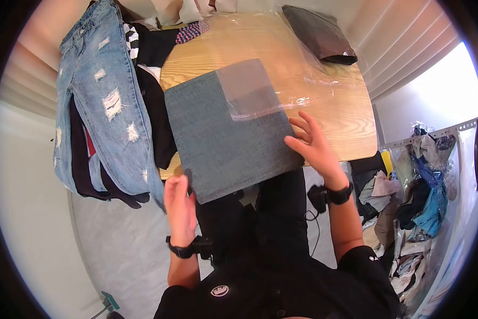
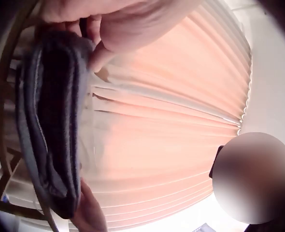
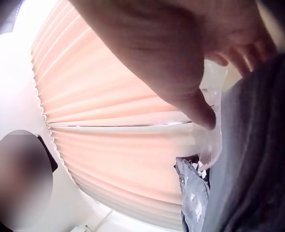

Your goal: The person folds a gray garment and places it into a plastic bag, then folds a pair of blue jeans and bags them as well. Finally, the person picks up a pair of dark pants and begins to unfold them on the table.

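A folded square of blue-grey denim [image 1: 228, 143] lies at the table's front edge, its near corner jutting out over the person's lap. In the left wrist view its folded layers show edge-on. A hazy, pinkish see-through patch of plastic [image 1: 249, 87] covers its far right corner. The left hand [image 1: 180, 210] is upright beside the near left corner, fingertips close against the edge. At the right edge is the right hand [image 1: 318, 146], its fingers spread and the thumb held apart from them. In the right wrist view that thumb [image 3: 200, 111] points toward the denim's side.
Ripped light-blue jeans [image 1: 100, 95] and dark garments [image 1: 156, 111] hang over the table's left side. A clear plastic bag [image 1: 302, 69] spreads across the wooden table [image 1: 350, 122]. One dark packaged garment [image 1: 321, 34] lies at the back right. Bagged clothes [image 1: 430, 196] fill a rack at right.
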`<action>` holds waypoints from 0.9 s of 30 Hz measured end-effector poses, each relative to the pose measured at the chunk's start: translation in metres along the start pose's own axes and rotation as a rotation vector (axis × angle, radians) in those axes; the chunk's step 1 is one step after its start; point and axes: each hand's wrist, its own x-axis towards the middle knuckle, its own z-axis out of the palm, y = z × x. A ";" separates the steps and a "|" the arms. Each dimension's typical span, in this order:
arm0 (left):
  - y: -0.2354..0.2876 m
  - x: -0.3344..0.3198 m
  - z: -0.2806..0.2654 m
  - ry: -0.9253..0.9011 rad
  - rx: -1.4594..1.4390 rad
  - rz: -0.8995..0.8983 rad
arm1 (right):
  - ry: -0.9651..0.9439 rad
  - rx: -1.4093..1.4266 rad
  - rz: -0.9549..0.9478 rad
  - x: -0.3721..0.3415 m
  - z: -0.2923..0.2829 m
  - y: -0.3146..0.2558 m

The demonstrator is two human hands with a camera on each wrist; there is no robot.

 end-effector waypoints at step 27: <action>-0.056 -0.024 -0.038 0.116 -0.001 -0.208 | -0.804 0.547 0.386 -0.088 0.012 0.060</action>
